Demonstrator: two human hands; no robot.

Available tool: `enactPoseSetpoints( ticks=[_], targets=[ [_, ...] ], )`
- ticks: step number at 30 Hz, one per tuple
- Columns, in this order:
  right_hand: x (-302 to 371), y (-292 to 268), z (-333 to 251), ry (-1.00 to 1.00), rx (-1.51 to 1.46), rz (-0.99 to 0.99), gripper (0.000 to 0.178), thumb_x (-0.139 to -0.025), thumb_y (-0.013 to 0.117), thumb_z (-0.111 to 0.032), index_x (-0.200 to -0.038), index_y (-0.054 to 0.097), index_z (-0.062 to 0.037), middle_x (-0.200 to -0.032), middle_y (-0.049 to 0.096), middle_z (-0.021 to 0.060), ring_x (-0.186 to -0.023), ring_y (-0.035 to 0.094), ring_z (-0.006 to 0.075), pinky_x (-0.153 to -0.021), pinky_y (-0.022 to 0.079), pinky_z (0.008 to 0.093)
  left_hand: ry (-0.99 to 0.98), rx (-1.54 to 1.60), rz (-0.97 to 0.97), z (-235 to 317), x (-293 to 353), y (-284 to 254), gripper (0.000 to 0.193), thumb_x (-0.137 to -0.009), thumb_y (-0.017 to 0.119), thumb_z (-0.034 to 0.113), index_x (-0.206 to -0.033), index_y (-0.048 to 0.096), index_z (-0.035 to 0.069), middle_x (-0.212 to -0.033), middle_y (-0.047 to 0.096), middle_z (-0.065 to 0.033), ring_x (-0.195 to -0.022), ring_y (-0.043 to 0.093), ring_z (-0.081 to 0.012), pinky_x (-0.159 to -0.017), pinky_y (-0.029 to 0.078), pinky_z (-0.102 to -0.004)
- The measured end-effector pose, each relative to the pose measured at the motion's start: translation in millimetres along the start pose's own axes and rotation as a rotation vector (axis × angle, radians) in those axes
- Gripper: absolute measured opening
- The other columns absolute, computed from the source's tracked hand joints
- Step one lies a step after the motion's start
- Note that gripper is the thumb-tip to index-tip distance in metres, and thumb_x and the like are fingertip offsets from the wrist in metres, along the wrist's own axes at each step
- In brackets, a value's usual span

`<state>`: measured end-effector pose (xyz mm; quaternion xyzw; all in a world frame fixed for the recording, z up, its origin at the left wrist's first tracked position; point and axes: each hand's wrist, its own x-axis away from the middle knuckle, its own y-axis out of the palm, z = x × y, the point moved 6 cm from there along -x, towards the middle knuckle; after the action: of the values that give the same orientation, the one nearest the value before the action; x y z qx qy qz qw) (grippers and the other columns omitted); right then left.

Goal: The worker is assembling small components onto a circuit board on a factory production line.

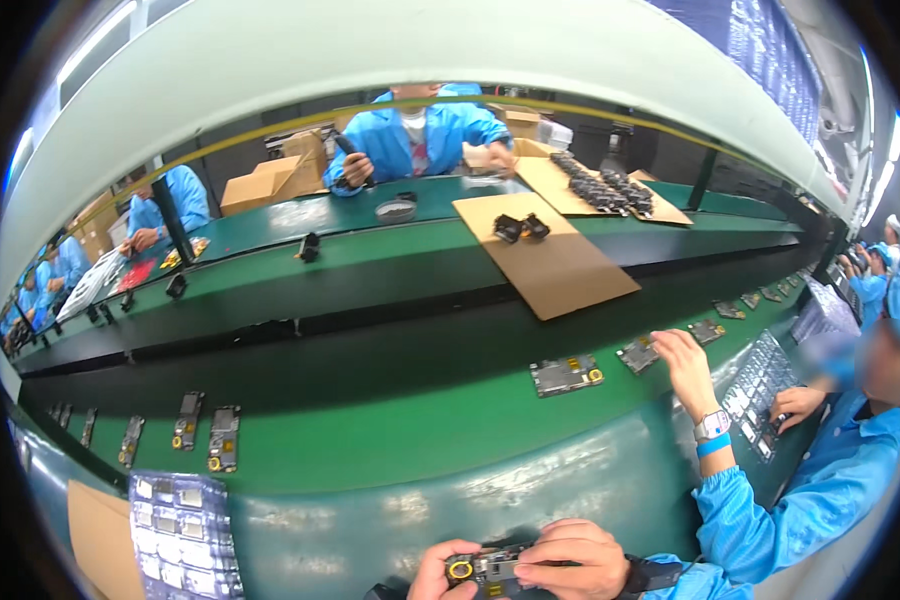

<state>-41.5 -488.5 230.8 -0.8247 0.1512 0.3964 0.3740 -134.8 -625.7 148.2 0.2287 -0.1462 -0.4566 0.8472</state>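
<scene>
Close to the lower edge, a dark circuit board point(496, 568) with a yellow ring at its left end is held between my two hands. My left hand point(436, 572) grips that left end, thumb and fingers on either side of the ring. The fingers of my right hand point(578, 560) are bent over the board's right part and press on its top. Whether they also pinch some small piece there is hidden. Beneath both hands lies a shiny dark green work surface point(370, 515).
Boards like the left one point(224, 438) line the green belt point(370, 420). A co-worker's hand point(682, 362) touches one at the right. A tray of small parts point(183, 530) stands left; another tray point(760, 390) lies right. Cardboard point(560, 265) juts over the far ledge.
</scene>
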Motion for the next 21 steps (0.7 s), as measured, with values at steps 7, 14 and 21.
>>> enactPoseSetpoints(
  ticks=[7, 14, 21],
  targets=[
    [-1, 5, -9, -0.004, 0.038, -0.014, 0.024, -0.071, 0.080, -0.003, -0.095, 0.075, -0.0046, -0.093, 0.069, 0.0123, -0.079, 0.065, 0.0285, -0.071, 0.054, 0.0404, 0.110, -0.071, 0.003, 17, 12, 10, 0.039, -0.096, 0.040, -0.004, -0.135, 0.034, 0.000, -0.116, 0.058, -0.0170, -0.088, 0.064, -0.0223, -0.080, 0.056, -0.0355],
    [2, 6, -10, 0.000, 0.076, 0.007, 0.027, -0.071, 0.079, -0.003, -0.097, 0.076, -0.0066, -0.097, 0.070, 0.0110, -0.080, 0.063, 0.0274, -0.072, 0.053, 0.0393, 0.113, -0.033, -0.004, 16, 13, 13, 0.038, -0.098, 0.039, -0.002, -0.136, 0.032, 0.000, -0.115, 0.058, -0.0170, -0.087, 0.064, -0.0223, -0.076, 0.057, -0.0342],
    [3, 7, -12, 0.023, 0.085, -0.019, 0.028, -0.070, 0.078, -0.003, -0.098, 0.077, -0.0085, -0.099, 0.070, 0.0089, -0.081, 0.062, 0.0267, -0.071, 0.052, 0.0378, 0.125, -0.116, 0.019, 13, 15, 12, 0.037, -0.097, 0.039, -0.004, -0.134, 0.034, -0.001, -0.116, 0.057, -0.0172, -0.086, 0.064, -0.0214, -0.078, 0.055, -0.0330]
  ],
)
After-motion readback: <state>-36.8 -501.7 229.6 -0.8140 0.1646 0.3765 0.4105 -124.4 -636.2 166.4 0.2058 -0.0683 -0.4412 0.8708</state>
